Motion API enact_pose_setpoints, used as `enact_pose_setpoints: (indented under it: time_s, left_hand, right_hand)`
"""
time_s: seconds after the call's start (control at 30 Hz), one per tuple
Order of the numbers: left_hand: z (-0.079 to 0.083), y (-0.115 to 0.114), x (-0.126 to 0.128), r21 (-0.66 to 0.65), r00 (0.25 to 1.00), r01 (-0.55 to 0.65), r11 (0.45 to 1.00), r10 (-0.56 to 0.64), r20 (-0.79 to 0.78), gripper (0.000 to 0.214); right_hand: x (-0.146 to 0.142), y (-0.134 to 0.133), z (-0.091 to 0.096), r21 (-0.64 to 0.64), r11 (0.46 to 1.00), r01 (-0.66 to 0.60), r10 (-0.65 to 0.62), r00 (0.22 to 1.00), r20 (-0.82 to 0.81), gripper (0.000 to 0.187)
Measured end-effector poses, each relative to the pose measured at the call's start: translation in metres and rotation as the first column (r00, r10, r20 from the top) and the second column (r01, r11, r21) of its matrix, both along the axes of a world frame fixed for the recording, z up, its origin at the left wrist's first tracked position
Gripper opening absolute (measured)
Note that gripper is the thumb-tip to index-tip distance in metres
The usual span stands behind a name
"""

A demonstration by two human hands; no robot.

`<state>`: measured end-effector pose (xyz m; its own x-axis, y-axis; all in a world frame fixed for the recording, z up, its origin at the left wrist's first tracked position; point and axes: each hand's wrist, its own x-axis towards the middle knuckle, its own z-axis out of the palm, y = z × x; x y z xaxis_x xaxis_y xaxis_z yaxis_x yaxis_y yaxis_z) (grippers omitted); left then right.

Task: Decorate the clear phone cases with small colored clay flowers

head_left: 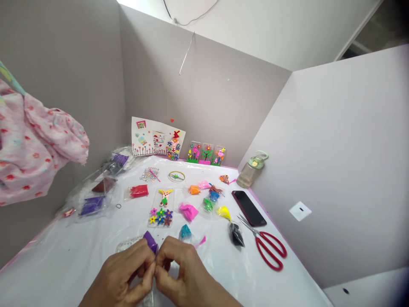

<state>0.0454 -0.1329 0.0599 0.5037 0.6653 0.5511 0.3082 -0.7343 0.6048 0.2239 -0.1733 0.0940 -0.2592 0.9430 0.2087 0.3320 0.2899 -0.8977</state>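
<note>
At the bottom middle, my left hand (126, 273) and my right hand (187, 270) meet with pinched fingertips. Between them is a small clear packet of purple clay (150, 241), its purple end poking up above the left fingers. Both pinches seem to be on the packet's edge, though the fingers hide most of it. A clear plastic sheet with print (128, 244) lies partly under my left hand. Just beyond sits a phone-case-like clear panel (157, 207) with a clay rabbit and several clay flowers. Teal clay (185, 231) lies near my right knuckles.
Red scissors (270, 251), a phone (249, 207) and a bottle (252, 170) line the right side. Packets of pink (189, 212), yellow (223, 212), black (236, 234) and red clay (139, 191) lie around. Decorated panels (207, 153) lean at the back. Bagged clay (92, 205) is left.
</note>
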Motion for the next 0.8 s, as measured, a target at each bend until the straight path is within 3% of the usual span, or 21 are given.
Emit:
enact_pose_setpoints:
  time_s: [0.1,0.17,0.27,0.37,0.5,0.6,0.7,0.8]
  left_hand:
    - [0.009,0.002,0.008,0.149,0.998,-0.066,0.987,0.064,0.017,0.023]
    - [0.010,0.003,0.010,0.200,0.988,-0.154,0.968,0.148,0.044,0.021]
    - [0.010,0.006,0.010,0.199,0.968,-0.251,0.947,0.245,0.054,0.018]
    - [0.007,0.008,0.013,0.079,0.972,-0.234,0.969,0.235,-0.005,0.018]
    - [0.003,0.010,0.017,-0.194,0.983,-0.185,0.963,0.184,-0.021,0.016]
    - [0.003,0.011,0.012,-0.437,0.982,-0.039,0.899,0.115,0.149,0.008]
    - [0.002,0.009,0.003,-0.542,0.948,0.173,0.822,0.010,0.318,0.020]
    - [-0.002,0.003,0.000,-0.614,0.943,0.187,0.767,0.036,0.332,0.028]
  right_hand:
    - [0.003,0.004,-0.006,0.237,0.969,0.072,-0.096,0.991,0.090,0.016]
    - [0.006,0.008,-0.010,0.412,0.896,0.163,-0.240,0.960,0.142,0.016]
    - [0.012,0.013,-0.012,0.508,0.814,0.282,-0.396,0.909,0.130,0.015]
    - [0.014,0.013,-0.010,0.401,0.862,0.310,-0.375,0.923,0.093,0.014]
    - [0.011,0.009,-0.006,0.248,0.919,0.306,-0.325,0.945,0.042,0.013]
    - [0.009,0.007,-0.004,0.161,0.937,0.309,-0.315,0.949,0.012,0.014]
    - [0.009,0.007,-0.001,0.063,0.948,0.311,-0.311,0.950,-0.012,0.015]
    - [0.009,0.006,0.003,0.019,0.954,0.301,-0.301,0.954,-0.011,0.016]
